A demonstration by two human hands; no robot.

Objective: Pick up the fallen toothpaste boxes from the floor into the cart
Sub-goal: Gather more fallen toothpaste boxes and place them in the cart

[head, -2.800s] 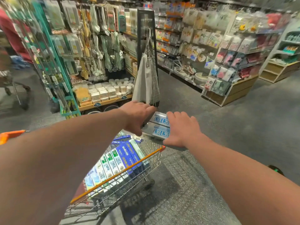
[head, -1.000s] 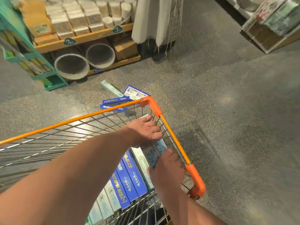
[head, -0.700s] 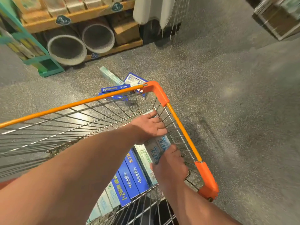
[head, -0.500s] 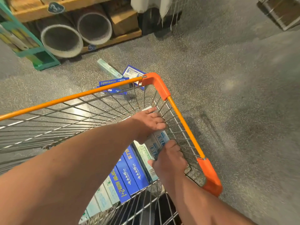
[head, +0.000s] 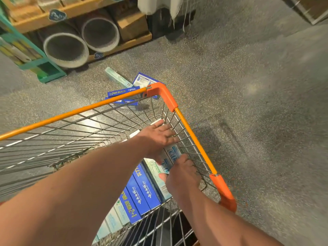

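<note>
Both hands are down in the far right corner of the wire shopping cart with an orange rim (head: pixel 71 113), set close together on the same load: the left hand (head: pixel 158 139) lies flat with straight fingers pressing on top of the pale white-and-blue toothpaste boxes (head: pixel 173 153), and the right hand (head: pixel 182 176) curls round their near end. The boxes sit tight against the wire side wall, beside the standing row of blue and pale green boxes (head: pixel 140 190) already in the cart. From where I stand the trouble looks to be in the letting go. The pale boxes seem to be more than one, stacked, so if the hands lift off unevenly the top one could slide or tip over. A corner could also poke into a gap in the wire and snag, or the neighbouring row could be knocked and lean over like dominoes. The fingers are right up against the wires too, so a hasty pull could catch them. Beyond the cart's front corner, the fallen boxes (head: pixel 122 91) lie scattered on the speckled grey floor (head: pixel 230 86), partly hidden by the rim; rolling the cart forward carelessly could crush them.
</note>
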